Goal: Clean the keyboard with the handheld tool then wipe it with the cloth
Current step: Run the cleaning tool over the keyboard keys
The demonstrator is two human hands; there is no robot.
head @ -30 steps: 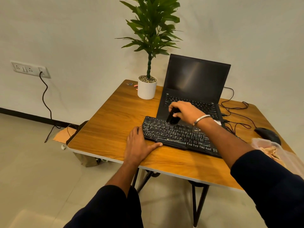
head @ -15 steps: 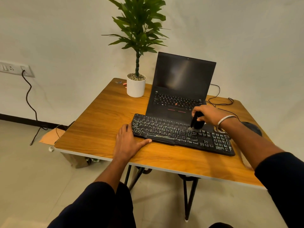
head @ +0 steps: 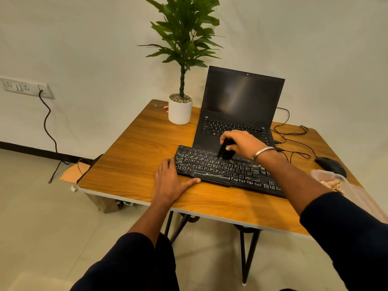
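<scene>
My right hand (head: 241,143) grips the black handheld tool (head: 225,151) on the upper rows of the keyboard (head: 220,169). My left hand (head: 170,181) lies flat and spread at its left end. Just behind stands the open laptop (head: 241,106), beside it a potted plant (head: 181,110); the mouse (head: 330,165) and cables (head: 294,141) lie to the right.

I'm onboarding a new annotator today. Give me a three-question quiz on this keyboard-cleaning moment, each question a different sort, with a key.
1. True or false: the right hand grips the black handheld tool over the keyboard.
2. Multiple choice: the left hand rests at the keyboard's A) left end B) right end C) middle.
3. Fill in: behind the keyboard stands an open ____.

Key: 1 true; 2 A; 3 laptop.
</scene>
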